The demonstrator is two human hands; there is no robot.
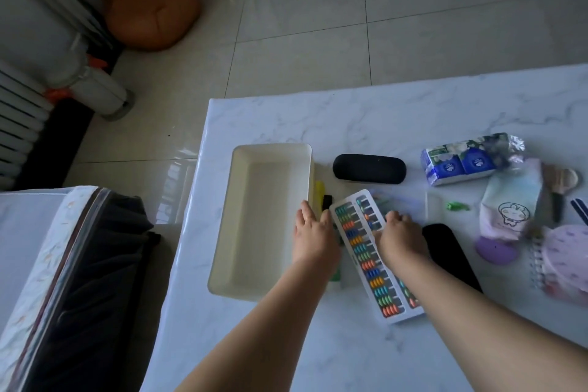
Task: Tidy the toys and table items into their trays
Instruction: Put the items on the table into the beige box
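A cream tray [241, 289] stands with nothing in it on the marble table's left part. Just right of it a white abacus [366, 261] with coloured beads lies at a slant. My left hand [313, 235] rests at the abacus's left edge beside the tray wall, fingers spread over some small yellow, black and green items [321, 197]. My right hand [399, 239] lies on the abacus's right side, fingers curled over its edge. Whether either hand grips the abacus is unclear.
A black glasses case [369, 168] lies beyond the abacus, a second black case [451, 254] to the right of my right hand. Tissue packs [458, 165], a bunny pouch [509, 210], a green clip [456, 206] and a pink notebook [563, 261] crowd the right. The table edge [178, 248] runs along the left.
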